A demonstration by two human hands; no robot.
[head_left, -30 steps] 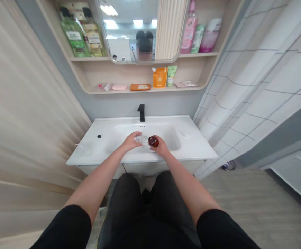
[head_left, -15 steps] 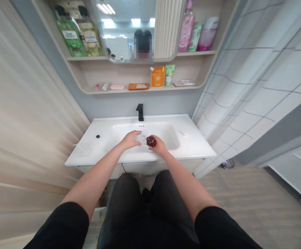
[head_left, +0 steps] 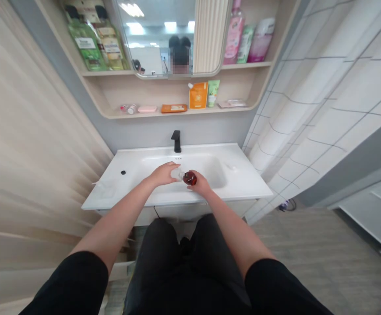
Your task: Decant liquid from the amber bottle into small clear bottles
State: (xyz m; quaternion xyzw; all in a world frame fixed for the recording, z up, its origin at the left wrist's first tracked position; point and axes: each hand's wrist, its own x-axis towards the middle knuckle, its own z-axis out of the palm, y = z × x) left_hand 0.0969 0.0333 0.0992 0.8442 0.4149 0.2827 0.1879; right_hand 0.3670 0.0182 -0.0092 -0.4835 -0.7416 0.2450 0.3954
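Over the front of the white sink basin (head_left: 215,168), my left hand (head_left: 163,174) is closed around a small transparent bottle-like container (head_left: 177,174). My right hand (head_left: 201,183) grips a small dark red-brown bottle (head_left: 189,178), tilted toward the container. The two narrow ends meet or nearly meet between the hands; whether they touch is too small to tell. Fingers cover parts of both vessels. Behind them rises a black faucet (head_left: 176,141).
A round black piece (head_left: 123,172) lies on the counter's left side. Above, a shelf (head_left: 138,115) holds soap, an orange pouch (head_left: 198,95) and a green tube (head_left: 213,92). Bottles flank the mirror (head_left: 157,39). Curtains hang at both sides.
Both hands have shifted slightly left with the two vessels, and the view has moved a little too. Each hand keeps its hold.
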